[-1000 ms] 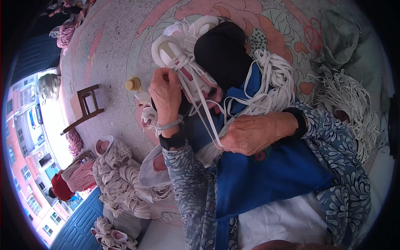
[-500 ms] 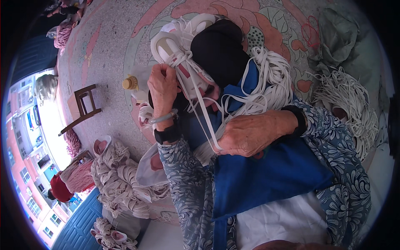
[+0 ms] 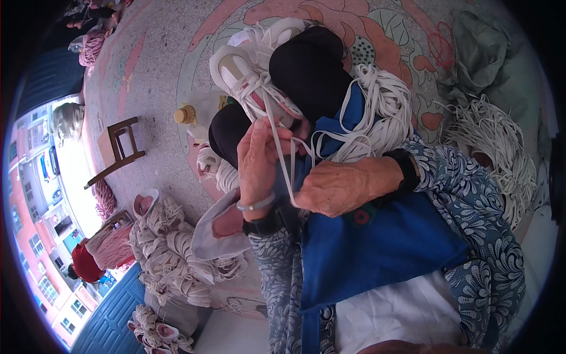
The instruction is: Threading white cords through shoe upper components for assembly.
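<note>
Cord heap point(image 3: 377, 112) and knees crowding ahead, bundle pile point(image 3: 171, 253) left, bare floor point(image 3: 153, 76) beyond stool point(image 3: 121, 147)

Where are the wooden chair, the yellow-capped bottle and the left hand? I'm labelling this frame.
wooden chair point(image 3: 121, 147), head view, on its seat frame.
yellow-capped bottle point(image 3: 184, 114), head view, on its cap.
left hand point(image 3: 259, 162), head view, on its back.

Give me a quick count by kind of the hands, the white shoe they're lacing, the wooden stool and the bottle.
Hands: 2, left hand and right hand
White shoe: 1
Wooden stool: 1
Bottle: 1
Total: 5
</note>
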